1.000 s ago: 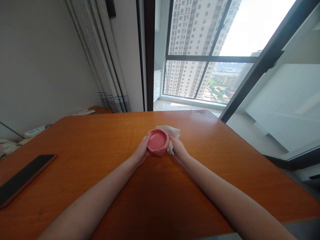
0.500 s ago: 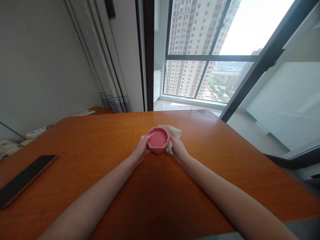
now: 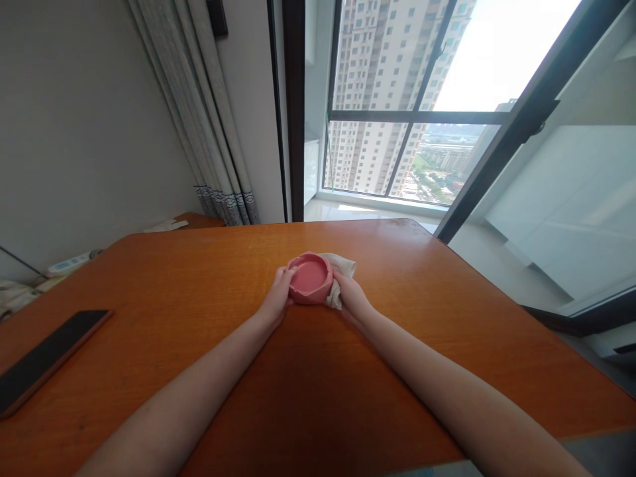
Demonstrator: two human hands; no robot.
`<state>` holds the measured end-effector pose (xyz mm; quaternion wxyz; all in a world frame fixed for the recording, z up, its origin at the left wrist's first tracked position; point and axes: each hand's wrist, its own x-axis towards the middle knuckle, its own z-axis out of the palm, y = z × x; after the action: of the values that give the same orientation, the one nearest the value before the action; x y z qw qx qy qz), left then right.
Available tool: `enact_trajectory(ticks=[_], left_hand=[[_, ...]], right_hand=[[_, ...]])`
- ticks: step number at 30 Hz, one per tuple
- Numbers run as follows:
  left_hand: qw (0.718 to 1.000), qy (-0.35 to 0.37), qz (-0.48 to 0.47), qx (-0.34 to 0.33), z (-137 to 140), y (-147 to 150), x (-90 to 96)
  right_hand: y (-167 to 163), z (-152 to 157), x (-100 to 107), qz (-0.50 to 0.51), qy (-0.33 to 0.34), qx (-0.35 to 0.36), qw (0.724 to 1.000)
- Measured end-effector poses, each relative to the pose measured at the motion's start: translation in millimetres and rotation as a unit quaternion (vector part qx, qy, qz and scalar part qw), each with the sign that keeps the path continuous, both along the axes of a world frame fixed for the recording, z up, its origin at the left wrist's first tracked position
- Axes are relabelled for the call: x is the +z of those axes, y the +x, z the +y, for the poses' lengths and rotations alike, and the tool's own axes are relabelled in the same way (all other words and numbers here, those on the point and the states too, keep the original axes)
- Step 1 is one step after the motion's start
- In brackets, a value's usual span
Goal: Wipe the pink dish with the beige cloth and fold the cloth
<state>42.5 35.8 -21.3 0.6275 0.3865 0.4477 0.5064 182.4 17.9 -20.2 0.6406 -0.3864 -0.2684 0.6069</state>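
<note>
I see the pink dish [image 3: 310, 275] over the far half of the table [image 3: 199, 285]. The left hand [image 3: 278, 295] grips its edge, fingers curled round; the right hand [image 3: 350, 295] clasps a pale cloth [image 3: 344, 265] against its side. I'd brace left and press the cloth evenly.

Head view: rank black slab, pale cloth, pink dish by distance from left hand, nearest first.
1. Pink dish: gripped at its left side by the left hand.
2. Pale cloth: at the dish's right side, in the right hand.
3. Black slab: flat on the table, far left.
</note>
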Motion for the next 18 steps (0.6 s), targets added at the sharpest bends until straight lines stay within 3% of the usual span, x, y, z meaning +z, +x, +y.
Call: enact_trajectory(ticks=[3,10,15,18], left_hand=[[0.999,-0.041,-0.013,-0.019,-0.2,0.3,2.8],[0.989,0.030,-0.124,0.080,4.0,2.4,-1.5],[0.997,-0.001,-0.072,0.041,1.2,1.0,-0.9],[0.997,-0.028,-0.065,0.007,-0.7,2.2,0.6]], right_hand=[[2.4,0.8,-0.9,-0.007,-0.016,-0.006,1.000],[-16.1,-8.8,-0.7,0.038,-0.044,0.027,0.998],[-10.1,-6.0,-0.5,0.037,-0.037,-0.029,0.998],[-3.3,-4.4,2.1,0.025,-0.036,-0.026,0.999]])
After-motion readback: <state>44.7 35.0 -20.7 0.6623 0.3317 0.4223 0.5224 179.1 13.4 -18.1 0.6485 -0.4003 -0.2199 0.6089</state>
